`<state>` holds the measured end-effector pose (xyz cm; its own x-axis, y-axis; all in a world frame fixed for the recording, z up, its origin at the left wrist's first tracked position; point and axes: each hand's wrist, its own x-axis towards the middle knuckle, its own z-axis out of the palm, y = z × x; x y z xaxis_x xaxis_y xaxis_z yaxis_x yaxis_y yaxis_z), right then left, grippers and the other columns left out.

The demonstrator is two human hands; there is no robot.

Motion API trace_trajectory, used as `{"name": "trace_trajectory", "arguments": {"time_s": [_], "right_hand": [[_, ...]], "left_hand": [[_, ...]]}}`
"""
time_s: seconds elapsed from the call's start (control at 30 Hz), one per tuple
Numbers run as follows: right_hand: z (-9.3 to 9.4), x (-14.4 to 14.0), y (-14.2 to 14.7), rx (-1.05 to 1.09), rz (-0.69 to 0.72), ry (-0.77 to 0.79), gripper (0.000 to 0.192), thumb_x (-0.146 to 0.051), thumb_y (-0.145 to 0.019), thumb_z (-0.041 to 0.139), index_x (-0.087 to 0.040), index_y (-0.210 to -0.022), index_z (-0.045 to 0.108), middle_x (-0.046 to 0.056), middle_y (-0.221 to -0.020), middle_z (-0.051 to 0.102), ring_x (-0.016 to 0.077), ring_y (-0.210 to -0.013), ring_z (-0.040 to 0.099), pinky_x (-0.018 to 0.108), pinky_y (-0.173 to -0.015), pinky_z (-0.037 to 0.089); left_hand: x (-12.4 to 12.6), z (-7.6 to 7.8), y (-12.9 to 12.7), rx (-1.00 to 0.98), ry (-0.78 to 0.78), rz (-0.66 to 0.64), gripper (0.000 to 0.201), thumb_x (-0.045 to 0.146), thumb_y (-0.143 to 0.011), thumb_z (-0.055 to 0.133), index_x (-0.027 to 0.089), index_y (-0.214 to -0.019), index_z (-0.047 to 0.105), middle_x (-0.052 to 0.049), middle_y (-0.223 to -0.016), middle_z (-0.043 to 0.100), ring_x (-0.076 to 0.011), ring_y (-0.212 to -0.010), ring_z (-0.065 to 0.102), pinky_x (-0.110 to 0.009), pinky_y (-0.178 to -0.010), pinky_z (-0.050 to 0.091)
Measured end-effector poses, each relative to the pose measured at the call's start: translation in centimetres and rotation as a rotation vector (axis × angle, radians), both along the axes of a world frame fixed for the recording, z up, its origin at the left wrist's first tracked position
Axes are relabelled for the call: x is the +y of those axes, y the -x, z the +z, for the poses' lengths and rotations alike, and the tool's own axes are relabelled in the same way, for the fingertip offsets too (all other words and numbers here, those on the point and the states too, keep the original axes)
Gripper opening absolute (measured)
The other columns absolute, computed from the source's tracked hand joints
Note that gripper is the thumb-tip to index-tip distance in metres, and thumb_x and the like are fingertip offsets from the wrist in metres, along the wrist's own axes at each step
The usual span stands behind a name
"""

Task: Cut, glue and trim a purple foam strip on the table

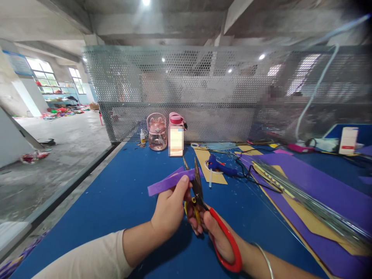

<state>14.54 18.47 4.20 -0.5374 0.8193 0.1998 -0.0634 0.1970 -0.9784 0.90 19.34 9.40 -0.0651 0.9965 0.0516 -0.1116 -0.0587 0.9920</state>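
Pinching purple strip (170, 181), left hand (168, 211); right hand (216, 232) grips open scissors (203, 201) at its edge.

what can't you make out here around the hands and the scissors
- Head view: label on the pink bottle is blurred.
- Right hand fingers are partly hidden by the red scissors handle.
- Purple strip: its near end is covered by the left hand.

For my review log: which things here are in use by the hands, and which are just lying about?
In use: purple strip in left hand; red-handled scissors in right hand.

Lying about: blue glue gun, two pink bottles, purple sheet, wire bundle.
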Motion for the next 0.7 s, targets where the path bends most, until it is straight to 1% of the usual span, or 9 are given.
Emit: {"name": "trace_trajectory", "arguments": {"time_s": [0.17, 0.3, 0.37, 0.43, 0.53, 0.6, 0.7], "right_hand": [[-0.5, -0.1, -0.2, -0.024, -0.009, -0.062, 0.047, -0.062, -0.09, 0.031, -0.019, -0.089, 0.05, 0.001, -0.075, 0.044, 0.0138, -0.063, 0.038, 0.027, -0.059, 0.037], [-0.2, -0.1, -0.2, -0.041, -0.033, -0.081, 0.042, -0.058, -0.091, 0.034, -0.019, -0.086, 0.051, 0.001, -0.074, 0.046, 0.0144, -0.064, 0.041, 0.027, -0.061, 0.039], [0.1, 0.2, -0.1, -0.021, -0.122, -0.064, 0.038, -0.057, -0.089, 0.042, -0.02, -0.087, 0.052, 0.001, -0.075, 0.049, 0.0148, -0.066, 0.043, 0.027, -0.061, 0.04], [0.6, 0.7, 0.0, 0.001, -0.244, -0.025, 0.035, -0.055, -0.086, 0.051, -0.02, -0.09, 0.053, 0.002, -0.078, 0.052, 0.0153, -0.068, 0.046, 0.027, -0.061, 0.041], [1.3, 1.5, -0.1, 0.048, -0.381, 0.049, 0.038, -0.056, -0.082, 0.055, -0.019, -0.089, 0.054, 0.003, -0.08, 0.055, 0.0159, -0.07, 0.049, 0.028, -0.063, 0.042], [1.8, 2.0, -0.4, 0.101, -0.418, 0.069, 0.039, -0.058, -0.081, 0.054, -0.02, -0.087, 0.055, 0.001, -0.076, 0.055, 0.0158, -0.068, 0.049, 0.029, -0.064, 0.042], [2.6, 2.3, -0.8, 0.138, -0.379, 0.039, 0.034, -0.053, -0.077, 0.062, -0.02, -0.082, 0.054, -0.001, -0.07, 0.051, 0.0156, -0.066, 0.049, 0.03, -0.065, 0.042]], "left_hand": [[-0.2, 0.2, 0.1, 0.066, -0.007, 0.028, 0.049, 0.064, -0.079, 0.047, 0.02, -0.059, 0.053, -0.001, -0.051, 0.053, -0.0149, -0.05, 0.052, -0.027, -0.051, 0.042], [-0.3, 0.1, 0.1, 0.083, -0.028, 0.034, 0.05, 0.065, -0.079, 0.046, 0.021, -0.057, 0.052, -0.003, -0.052, 0.054, -0.0166, -0.053, 0.053, -0.027, -0.053, 0.042], [-0.2, 0.0, 0.2, 0.087, -0.056, 0.039, 0.05, 0.065, -0.08, 0.046, 0.02, -0.057, 0.052, -0.003, -0.055, 0.053, -0.0165, -0.057, 0.052, -0.027, -0.057, 0.042], [-0.1, -0.1, 0.2, 0.08, -0.084, 0.037, 0.05, 0.063, -0.081, 0.044, 0.02, -0.058, 0.052, -0.002, -0.057, 0.051, -0.0155, -0.059, 0.05, -0.027, -0.061, 0.041], [-0.3, -0.3, 0.1, 0.083, -0.092, 0.002, 0.049, 0.061, -0.082, 0.043, 0.019, -0.058, 0.049, 0.0, -0.057, 0.046, -0.0143, -0.059, 0.046, -0.026, -0.061, 0.039], [-0.7, -0.6, -0.2, 0.095, -0.067, -0.045, 0.049, 0.061, -0.082, 0.043, 0.02, -0.056, 0.048, 0.0, -0.057, 0.045, -0.0144, -0.058, 0.044, -0.026, -0.059, 0.038], [-1.1, -1.6, -0.6, 0.095, -0.012, -0.122, 0.046, 0.06, -0.08, 0.047, 0.019, -0.059, 0.05, -0.001, -0.057, 0.047, -0.0151, -0.058, 0.044, -0.028, -0.057, 0.036]]}}
